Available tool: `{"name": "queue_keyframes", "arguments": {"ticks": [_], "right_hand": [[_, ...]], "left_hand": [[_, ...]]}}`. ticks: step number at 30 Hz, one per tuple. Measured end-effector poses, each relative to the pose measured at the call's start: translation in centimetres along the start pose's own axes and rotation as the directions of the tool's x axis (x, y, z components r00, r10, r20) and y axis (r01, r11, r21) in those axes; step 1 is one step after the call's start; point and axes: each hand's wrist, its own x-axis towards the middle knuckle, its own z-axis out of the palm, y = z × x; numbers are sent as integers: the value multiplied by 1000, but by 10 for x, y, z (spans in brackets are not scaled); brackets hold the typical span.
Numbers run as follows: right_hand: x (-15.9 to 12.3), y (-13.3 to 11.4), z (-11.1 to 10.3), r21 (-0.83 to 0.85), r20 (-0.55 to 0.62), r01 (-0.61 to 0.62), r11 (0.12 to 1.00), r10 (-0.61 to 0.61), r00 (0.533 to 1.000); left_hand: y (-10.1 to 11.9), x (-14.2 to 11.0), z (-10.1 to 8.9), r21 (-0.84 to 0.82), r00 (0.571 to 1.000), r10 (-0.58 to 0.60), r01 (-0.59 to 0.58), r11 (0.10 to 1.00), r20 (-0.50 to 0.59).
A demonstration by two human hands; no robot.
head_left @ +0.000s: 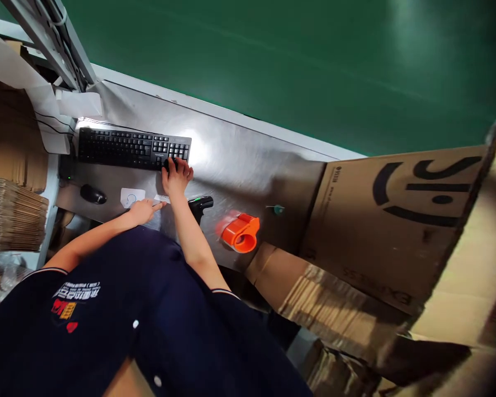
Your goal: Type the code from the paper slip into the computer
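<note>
My right hand [177, 175] rests with spread fingers on the number pad of a black keyboard [128, 149], which lies on a steel table [240, 160]. My left hand [141, 210] lies nearer my body, its forefinger stretched out onto a small white slip [162, 198]. The other fingers are curled and grip nothing. A white paper [131, 197] lies just left of that hand. My dark blue shirt fills the lower left of the view.
A black mouse [93, 194] lies left of the paper. A black handheld scanner [200, 203] and an orange tape dispenser [240, 232] sit right of my right arm. Large cardboard boxes [397, 220] crowd the right; stacked flat cardboard [12, 215] stands left. Green floor lies beyond.
</note>
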Motion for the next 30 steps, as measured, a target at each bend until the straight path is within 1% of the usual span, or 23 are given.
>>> {"name": "queue_keyframes", "arguments": {"ticks": [3,8,10,13,15,19,23,27,30], "right_hand": [[3,-2,-1,-21,-3,-9,1000,9,1000],[10,3,2,29,-45,28,999,-27,999],[13,12,5,73,-91,20,997,-14,996],[18,30,11,157,-161,-46,986,72,984],[20,43,14,210,-153,-77,975,111,982],[18,57,14,247,-101,-29,968,56,993],[22,53,7,172,-91,-17,985,33,995],[41,40,2,109,-102,1,994,10,995],[50,34,0,82,-98,-19,996,27,995]], "left_hand": [[0,-1,-1,8,1000,-4,4,1000,8],[-1,0,3,18,1000,-3,3,1000,1],[-2,1,6,18,1000,-2,3,1000,-3],[-2,1,8,21,1000,-2,2,1000,-9],[-1,1,8,19,1000,-2,3,1000,-11],[2,-2,3,2,1000,-18,18,1000,-6],[3,-2,-1,0,1000,-12,12,1000,-1],[2,1,2,4,1000,-14,14,1000,0],[1,2,5,3,1000,-27,27,1000,-4]]}}
